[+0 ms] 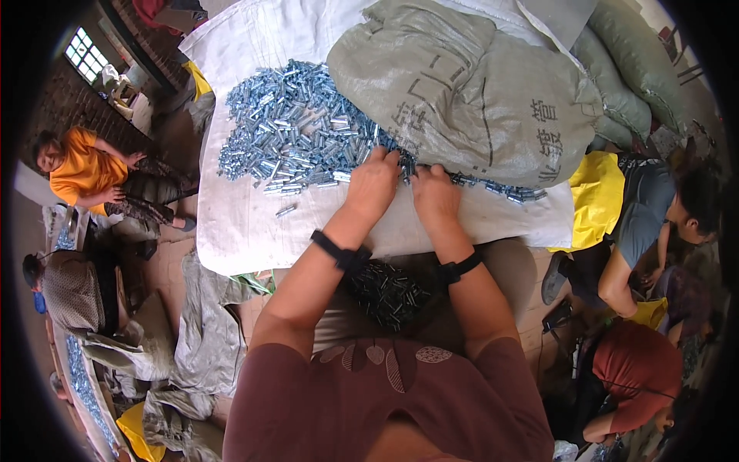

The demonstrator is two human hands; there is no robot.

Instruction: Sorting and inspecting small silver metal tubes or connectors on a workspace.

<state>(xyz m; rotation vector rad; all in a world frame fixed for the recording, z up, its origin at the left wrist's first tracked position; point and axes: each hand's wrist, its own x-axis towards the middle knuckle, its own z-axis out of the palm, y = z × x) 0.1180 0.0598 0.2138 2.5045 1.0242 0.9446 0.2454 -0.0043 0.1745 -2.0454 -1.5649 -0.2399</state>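
A big pile of small shiny metal tubes lies on a white cloth-covered table. My left hand rests palm down at the pile's near edge, fingers curled onto several tubes. My right hand sits just beside it, fingers bent over tubes next to a large grey woven sack. Whether either hand actually grips tubes is hidden under the fingers. Both wrists wear black bands. More dark tubes lie in my lap below the table edge.
More grey sacks are stacked at the far right. One person in an orange top sits at the left, another in a patterned top below. At the right sit people in grey and red. A yellow bag hangs at the table's right edge.
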